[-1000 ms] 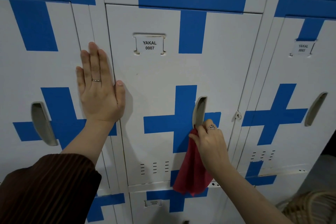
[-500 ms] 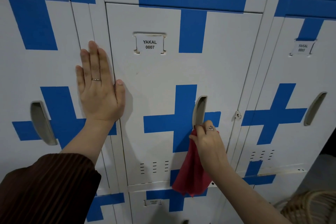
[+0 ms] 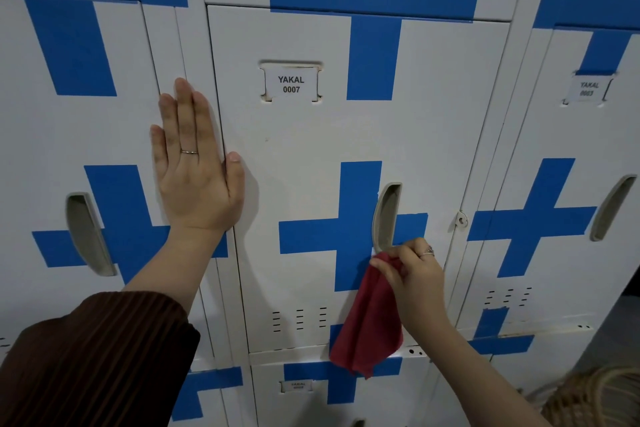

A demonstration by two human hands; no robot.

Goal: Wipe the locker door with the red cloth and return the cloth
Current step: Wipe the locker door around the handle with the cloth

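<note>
The white locker door (image 3: 304,156) with blue cross tape and the label "YAKAL 0007" fills the middle of the head view. My right hand (image 3: 414,279) pinches the top corner of the red cloth (image 3: 369,322) just below the door's recessed handle (image 3: 386,217). The cloth hangs down over the door's lower edge. My left hand (image 3: 194,170) lies flat with straight fingers on the frame at the door's left edge, thumb on the door.
More white lockers with blue crosses stand on both sides, each with a recessed handle (image 3: 86,232). A lower row of lockers (image 3: 311,388) runs beneath. A woven rattan object (image 3: 588,399) sits at the bottom right corner.
My right hand with the cloth has dropped slightly lower beneath the handle. My left hand has stayed flat in the same place.
</note>
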